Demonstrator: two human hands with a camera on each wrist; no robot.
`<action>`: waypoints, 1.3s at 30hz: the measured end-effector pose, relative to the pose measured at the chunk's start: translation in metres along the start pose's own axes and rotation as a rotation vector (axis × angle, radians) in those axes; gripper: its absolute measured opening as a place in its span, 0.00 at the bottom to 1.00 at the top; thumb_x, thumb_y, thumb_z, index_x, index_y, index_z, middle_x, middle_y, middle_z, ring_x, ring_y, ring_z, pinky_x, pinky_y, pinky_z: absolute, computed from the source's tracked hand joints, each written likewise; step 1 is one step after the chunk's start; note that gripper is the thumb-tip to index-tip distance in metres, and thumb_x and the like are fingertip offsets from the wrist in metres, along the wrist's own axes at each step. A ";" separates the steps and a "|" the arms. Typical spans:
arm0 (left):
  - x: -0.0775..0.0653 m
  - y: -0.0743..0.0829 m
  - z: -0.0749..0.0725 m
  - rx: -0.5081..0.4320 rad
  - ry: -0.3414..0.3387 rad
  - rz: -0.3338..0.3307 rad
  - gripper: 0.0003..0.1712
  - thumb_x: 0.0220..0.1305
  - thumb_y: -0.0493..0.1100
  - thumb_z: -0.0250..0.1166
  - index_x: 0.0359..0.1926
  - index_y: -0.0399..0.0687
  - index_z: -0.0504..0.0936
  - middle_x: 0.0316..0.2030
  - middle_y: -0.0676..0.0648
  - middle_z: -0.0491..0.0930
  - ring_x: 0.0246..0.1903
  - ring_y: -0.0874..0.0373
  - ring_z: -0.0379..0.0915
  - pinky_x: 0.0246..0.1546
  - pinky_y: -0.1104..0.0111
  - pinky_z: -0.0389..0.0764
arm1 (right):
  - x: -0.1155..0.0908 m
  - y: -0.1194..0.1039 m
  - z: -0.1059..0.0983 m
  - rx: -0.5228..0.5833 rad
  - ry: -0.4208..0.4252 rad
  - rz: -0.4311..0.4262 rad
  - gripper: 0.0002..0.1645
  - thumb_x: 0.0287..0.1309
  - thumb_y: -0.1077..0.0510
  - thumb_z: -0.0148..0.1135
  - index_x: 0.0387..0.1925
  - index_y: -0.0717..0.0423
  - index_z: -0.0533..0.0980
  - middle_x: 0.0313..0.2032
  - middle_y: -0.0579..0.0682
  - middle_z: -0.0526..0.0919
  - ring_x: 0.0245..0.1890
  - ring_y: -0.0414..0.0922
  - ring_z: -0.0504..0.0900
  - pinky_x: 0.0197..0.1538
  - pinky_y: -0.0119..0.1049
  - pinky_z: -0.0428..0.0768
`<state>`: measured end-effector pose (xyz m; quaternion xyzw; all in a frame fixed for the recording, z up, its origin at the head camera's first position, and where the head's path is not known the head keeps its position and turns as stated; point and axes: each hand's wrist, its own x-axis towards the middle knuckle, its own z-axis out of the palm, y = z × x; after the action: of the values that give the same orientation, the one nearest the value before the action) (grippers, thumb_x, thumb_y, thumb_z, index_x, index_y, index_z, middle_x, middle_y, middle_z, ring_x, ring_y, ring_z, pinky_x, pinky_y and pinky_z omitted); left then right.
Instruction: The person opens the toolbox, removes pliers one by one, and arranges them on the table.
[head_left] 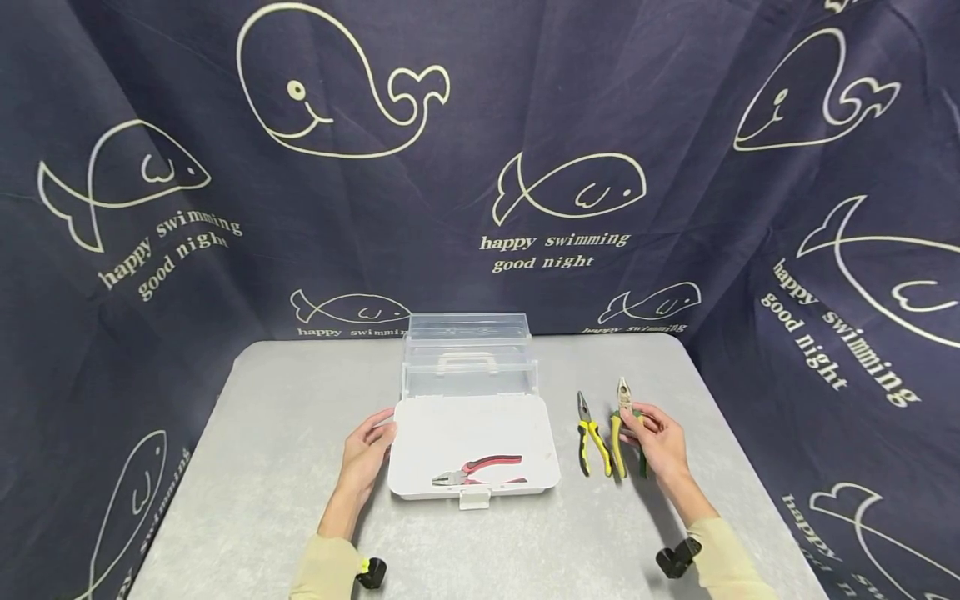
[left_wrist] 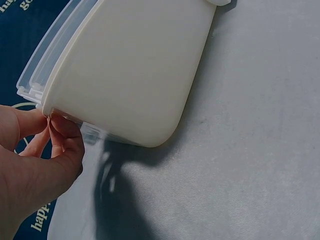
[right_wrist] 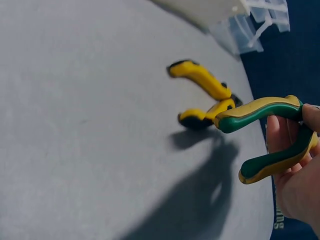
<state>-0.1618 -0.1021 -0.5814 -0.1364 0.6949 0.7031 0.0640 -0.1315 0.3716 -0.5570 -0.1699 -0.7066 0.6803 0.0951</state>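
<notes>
A white plastic toolbox with a clear tiered upper part folded out behind it stands on the table. Red-and-black pliers lie in its white tray near the front. At the box's left rim, my left hand pinches the edge with thumb and fingertips, near the back corner. My right hand grips green-and-yellow pliers around the pivot; their handles are spread and their metal jaws point away from me. Just left of them lie yellow-and-black long-nose pliers, handles apart.
The grey table extends around the box on all sides. Dark blue cloth with fish and whale drawings hangs behind and at both sides. A white latch juts from the box's front.
</notes>
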 end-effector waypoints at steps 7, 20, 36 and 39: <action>-0.001 0.000 0.000 0.006 -0.003 0.002 0.22 0.74 0.39 0.63 0.67 0.45 0.77 0.50 0.45 0.83 0.44 0.61 0.79 0.42 0.71 0.80 | 0.002 0.014 -0.010 -0.074 0.047 0.029 0.27 0.67 0.58 0.69 0.59 0.71 0.73 0.32 0.39 0.87 0.31 0.35 0.88 0.37 0.31 0.86; -0.002 -0.002 -0.001 0.016 0.005 0.001 0.22 0.74 0.39 0.63 0.67 0.45 0.78 0.49 0.45 0.83 0.43 0.61 0.79 0.43 0.71 0.80 | 0.012 0.029 -0.013 -0.257 0.033 0.045 0.25 0.69 0.60 0.66 0.59 0.73 0.73 0.36 0.51 0.89 0.30 0.32 0.86 0.37 0.32 0.86; 0.000 -0.001 0.001 0.015 0.005 0.008 0.22 0.74 0.39 0.63 0.66 0.45 0.78 0.49 0.45 0.84 0.42 0.61 0.79 0.42 0.71 0.80 | 0.023 0.030 -0.006 -0.680 0.063 -0.029 0.21 0.65 0.57 0.69 0.54 0.69 0.80 0.41 0.63 0.85 0.30 0.46 0.85 0.34 0.36 0.83; 0.000 -0.001 0.001 0.010 0.006 0.010 0.22 0.74 0.39 0.63 0.66 0.44 0.78 0.49 0.45 0.84 0.42 0.61 0.79 0.43 0.71 0.80 | 0.021 0.029 -0.008 -0.758 0.046 -0.059 0.21 0.66 0.56 0.68 0.54 0.68 0.80 0.46 0.67 0.84 0.41 0.58 0.84 0.44 0.49 0.82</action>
<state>-0.1620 -0.1010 -0.5823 -0.1346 0.6991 0.6997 0.0593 -0.1449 0.3868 -0.5871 -0.1879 -0.9103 0.3638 0.0609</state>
